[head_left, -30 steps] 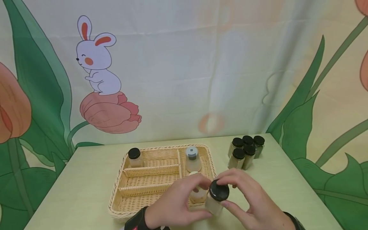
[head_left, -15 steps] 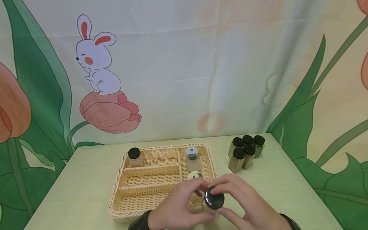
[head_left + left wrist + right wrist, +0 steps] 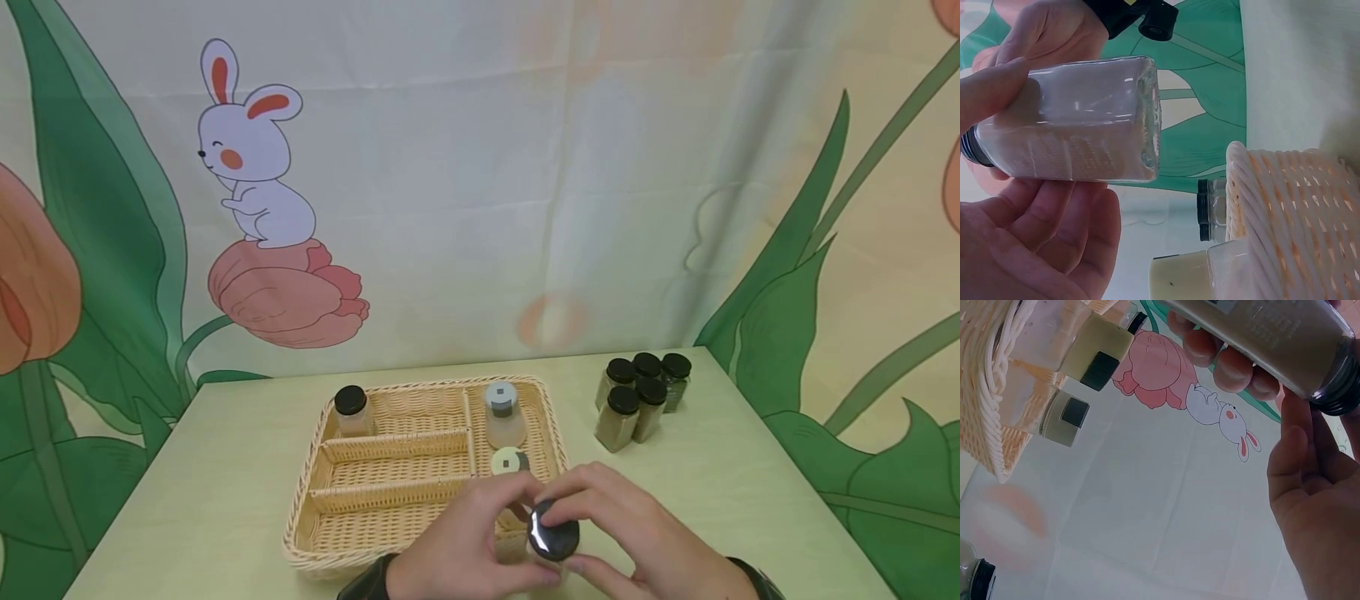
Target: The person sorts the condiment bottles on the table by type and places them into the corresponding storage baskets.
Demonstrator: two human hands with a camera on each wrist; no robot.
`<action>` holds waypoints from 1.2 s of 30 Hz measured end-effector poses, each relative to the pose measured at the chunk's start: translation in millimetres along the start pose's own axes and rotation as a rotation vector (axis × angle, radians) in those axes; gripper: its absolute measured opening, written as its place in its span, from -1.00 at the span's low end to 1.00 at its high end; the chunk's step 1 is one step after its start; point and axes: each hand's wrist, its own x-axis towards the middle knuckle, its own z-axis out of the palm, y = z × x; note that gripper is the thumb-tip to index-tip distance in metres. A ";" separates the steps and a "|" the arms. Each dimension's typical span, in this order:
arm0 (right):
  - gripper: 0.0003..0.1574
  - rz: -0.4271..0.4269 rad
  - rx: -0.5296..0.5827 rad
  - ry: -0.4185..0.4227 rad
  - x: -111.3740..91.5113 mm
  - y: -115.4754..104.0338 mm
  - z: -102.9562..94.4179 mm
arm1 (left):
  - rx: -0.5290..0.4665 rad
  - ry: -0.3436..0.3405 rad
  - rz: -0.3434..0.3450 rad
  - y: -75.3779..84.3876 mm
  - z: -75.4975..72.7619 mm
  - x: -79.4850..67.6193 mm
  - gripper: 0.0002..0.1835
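Note:
Low at the front right of the basket, both hands meet on a clear, square-sided glass spice jar [image 3: 1079, 125] with brownish powder inside. My left hand [image 3: 468, 537] holds its body between thumb and fingers. My right hand [image 3: 637, 533] grips the black lid [image 3: 553, 531] from the other side, fingertips at its edge and top. The jar lies across the left wrist view, its base to the right. In the right wrist view the left fingertips [image 3: 1232, 369] show along the glass, and the right hand is round the lid end.
A divided wicker basket [image 3: 300, 517] stands to the left. Its back-left section holds a black-lidded jar [image 3: 352, 410]; its right section holds a grey-capped bottle [image 3: 504, 415] and a yellow-capped bottle [image 3: 510, 460]. Several black-lidded jars [image 3: 618, 418] stand grouped at the back right.
Both hands have brought the jar a little closer to the body and leftward. Its lid now tips more toward the camera, and the hands have drawn closer together.

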 end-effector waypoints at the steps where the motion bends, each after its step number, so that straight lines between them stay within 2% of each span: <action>1: -0.40 0.012 0.001 -0.007 -0.3 -0.2 -0.1 | -0.002 0.002 0.002 0.0 0.0 0.0 -0.61; 10: -0.45 0.006 -0.009 -0.024 -0.5 -0.9 1.0 | -0.040 -0.008 -0.001 2.5 -0.9 -0.4 -0.61; 14: -0.46 -0.035 -0.012 -0.005 0.2 -1.5 2.1 | -0.040 -0.010 -0.011 3.6 -1.5 -1.4 -0.62; 17: -0.45 -0.097 -0.019 0.022 2.1 -0.8 3.0 | -0.029 -0.008 -0.016 3.8 -1.9 -2.4 -0.62; 21: -0.43 -0.115 -0.015 0.036 3.9 -1.0 3.4 | -0.017 -0.007 -0.018 2.9 -2.7 -3.1 -0.61; 23: -0.42 -0.103 -0.014 0.037 4.3 -1.7 3.1 | -0.012 -0.005 -0.009 8.9 -5.7 -0.8 -0.61; 28: -0.41 -0.075 -0.018 0.039 5.2 -2.6 3.0 | 0.007 0.001 0.000 10.5 -8.2 0.3 -0.61; 31: -0.39 -0.056 -0.018 0.042 5.2 -2.3 2.9 | 0.024 0.002 0.004 2.0 -6.8 -1.8 -0.59; 36: -0.35 -0.120 -0.041 0.069 6.2 0.6 2.4 | 0.047 0.021 0.070 1.1 -10.6 0.5 -0.58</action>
